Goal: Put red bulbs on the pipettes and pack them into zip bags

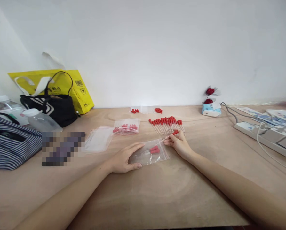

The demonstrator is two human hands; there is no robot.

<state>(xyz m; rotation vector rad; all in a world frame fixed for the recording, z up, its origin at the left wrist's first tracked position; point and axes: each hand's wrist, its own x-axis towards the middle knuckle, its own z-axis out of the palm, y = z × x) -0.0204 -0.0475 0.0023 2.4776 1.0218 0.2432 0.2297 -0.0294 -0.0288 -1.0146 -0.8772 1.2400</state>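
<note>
My left hand (125,159) curves around the left end of a clear zip bag (143,157), fingers along its far edge and thumb at its near edge. Inside that bag lie droppers with red bulbs (154,149). Just past its right-hand opening, my right hand (178,144) pinches a single dropper (175,132), its red bulb showing above the fingers and its thin clear tube pointing left towards the bag. Behind the right hand, several loose droppers (165,121) lie in a row, bulbs facing the wall.
Filled bags (126,126) and flat bags (98,139) lie to the left. More red bulbs (158,110) are at the back. Bottles (41,119), a striped bag (13,143) and a yellow bag (83,89) crowd the left; a power strip (248,130) and tissue pack (211,110) stand right.
</note>
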